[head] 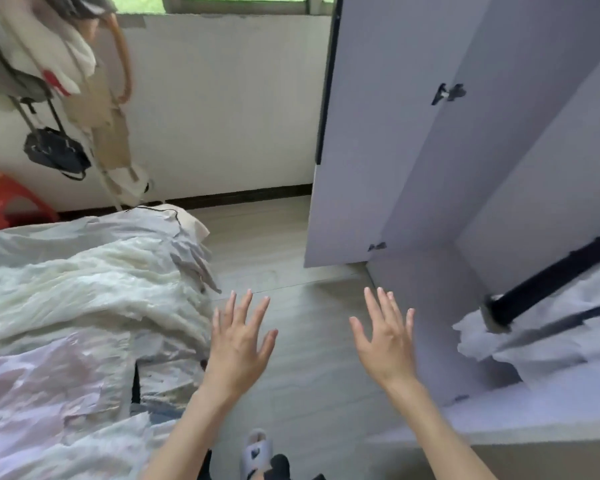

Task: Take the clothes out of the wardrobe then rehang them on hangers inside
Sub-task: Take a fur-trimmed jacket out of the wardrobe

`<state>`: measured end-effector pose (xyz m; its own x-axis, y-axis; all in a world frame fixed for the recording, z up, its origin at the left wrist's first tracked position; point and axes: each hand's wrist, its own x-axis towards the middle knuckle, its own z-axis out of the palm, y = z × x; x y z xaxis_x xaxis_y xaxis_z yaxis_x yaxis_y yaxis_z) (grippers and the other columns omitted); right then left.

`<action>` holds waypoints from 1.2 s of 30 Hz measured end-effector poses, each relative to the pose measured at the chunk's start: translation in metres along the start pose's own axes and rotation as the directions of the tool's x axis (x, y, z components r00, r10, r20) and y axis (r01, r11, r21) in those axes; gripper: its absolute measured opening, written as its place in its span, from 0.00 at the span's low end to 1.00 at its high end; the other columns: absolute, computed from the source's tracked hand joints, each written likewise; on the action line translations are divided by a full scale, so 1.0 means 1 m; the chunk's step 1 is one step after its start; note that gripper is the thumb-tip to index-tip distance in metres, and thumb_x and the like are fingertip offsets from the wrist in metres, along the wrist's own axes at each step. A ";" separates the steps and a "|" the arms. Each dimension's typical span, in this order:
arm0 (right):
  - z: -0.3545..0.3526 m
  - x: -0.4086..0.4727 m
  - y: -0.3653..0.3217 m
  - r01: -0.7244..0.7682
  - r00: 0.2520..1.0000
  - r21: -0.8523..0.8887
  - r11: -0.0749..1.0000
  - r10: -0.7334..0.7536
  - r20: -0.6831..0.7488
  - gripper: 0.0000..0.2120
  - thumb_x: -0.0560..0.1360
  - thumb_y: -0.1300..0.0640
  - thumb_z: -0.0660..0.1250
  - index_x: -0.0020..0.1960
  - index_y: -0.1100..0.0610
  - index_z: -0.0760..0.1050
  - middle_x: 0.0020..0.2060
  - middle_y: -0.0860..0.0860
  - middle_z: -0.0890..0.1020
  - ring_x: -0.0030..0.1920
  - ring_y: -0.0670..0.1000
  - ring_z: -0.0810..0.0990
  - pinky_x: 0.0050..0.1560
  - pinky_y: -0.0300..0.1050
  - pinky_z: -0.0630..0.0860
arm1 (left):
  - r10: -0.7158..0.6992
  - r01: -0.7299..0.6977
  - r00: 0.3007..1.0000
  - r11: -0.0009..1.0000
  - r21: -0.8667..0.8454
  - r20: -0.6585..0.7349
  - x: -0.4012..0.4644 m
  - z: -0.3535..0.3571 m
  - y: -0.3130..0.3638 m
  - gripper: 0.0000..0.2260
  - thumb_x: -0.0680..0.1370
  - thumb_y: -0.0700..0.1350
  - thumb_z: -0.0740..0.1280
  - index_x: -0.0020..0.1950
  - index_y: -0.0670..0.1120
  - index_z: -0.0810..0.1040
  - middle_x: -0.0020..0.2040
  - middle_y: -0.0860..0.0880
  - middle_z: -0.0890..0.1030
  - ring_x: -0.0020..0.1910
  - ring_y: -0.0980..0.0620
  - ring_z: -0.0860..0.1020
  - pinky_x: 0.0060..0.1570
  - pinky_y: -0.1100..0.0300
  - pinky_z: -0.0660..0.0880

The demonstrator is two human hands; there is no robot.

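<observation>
Both hands raised over the floor [291, 341], holding nothing: left hand [239, 344] and right hand [385, 344] with fingers [371, 303] spread and straight. Pale clothes [94, 306] heaped on the bed at left; further pale fabric [520, 344] inside the wardrobe [534, 168], beside a dark rail [551, 282]. Wardrobe door [378, 150] swung open. No hangers plainly seen.

Likely hazards: thin, crumpled fabric sliding off the bed edge if tugged from below; a sleeve catching the door hinge [447, 93]; one garment dragging its neighbours from the heap.

Surroundings: light plank floor, white wall, window above, red stool [4, 199], bags hung at upper left.
</observation>
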<state>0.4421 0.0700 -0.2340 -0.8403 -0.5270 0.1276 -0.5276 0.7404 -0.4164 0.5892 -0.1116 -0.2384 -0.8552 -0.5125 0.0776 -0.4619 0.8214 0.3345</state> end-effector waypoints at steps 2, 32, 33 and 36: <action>-0.012 0.013 0.021 -0.068 0.997 -0.008 0.998 0.068 -0.038 0.35 0.72 0.39 0.45 0.73 0.55 0.61 0.73 0.55 0.62 0.74 0.54 0.56 0.72 0.53 0.40 | 0.072 -0.071 0.997 0.997 -0.026 0.023 0.033 0.008 0.020 0.24 0.75 0.57 0.53 0.67 0.47 0.71 0.67 0.41 0.72 0.69 0.38 0.64 0.63 0.38 0.63; -0.156 0.213 0.249 -0.782 0.422 0.156 0.604 0.697 -0.580 0.23 0.81 0.52 0.52 0.74 0.55 0.59 0.73 0.54 0.62 0.75 0.52 0.54 0.74 0.57 0.46 | 0.895 -0.831 0.426 0.444 -0.336 0.131 0.392 0.101 0.347 0.28 0.78 0.62 0.45 0.71 0.48 0.67 0.71 0.44 0.68 0.72 0.41 0.60 0.68 0.45 0.55; -0.167 0.217 0.262 -0.782 0.411 0.162 0.601 0.694 -0.590 0.22 0.81 0.53 0.53 0.74 0.54 0.58 0.74 0.53 0.60 0.75 0.51 0.52 0.74 0.56 0.45 | 0.901 -0.835 0.416 0.431 -0.342 0.119 0.398 0.104 0.365 0.28 0.78 0.61 0.46 0.71 0.48 0.67 0.71 0.45 0.67 0.73 0.41 0.59 0.68 0.46 0.55; -0.207 0.231 0.298 -0.768 0.362 0.178 0.615 0.646 -0.672 0.22 0.81 0.56 0.53 0.74 0.56 0.58 0.74 0.54 0.60 0.75 0.52 0.52 0.74 0.53 0.44 | 0.922 -0.844 0.378 0.381 -0.378 0.087 0.415 0.105 0.422 0.25 0.79 0.57 0.49 0.72 0.48 0.66 0.72 0.46 0.65 0.74 0.44 0.56 0.70 0.47 0.52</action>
<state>0.0644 0.2556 -0.1422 -0.7290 0.5681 0.3820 0.3433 0.7862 -0.5139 0.0143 0.0485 -0.1641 -0.7693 0.5855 0.2556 0.6341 0.6511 0.4171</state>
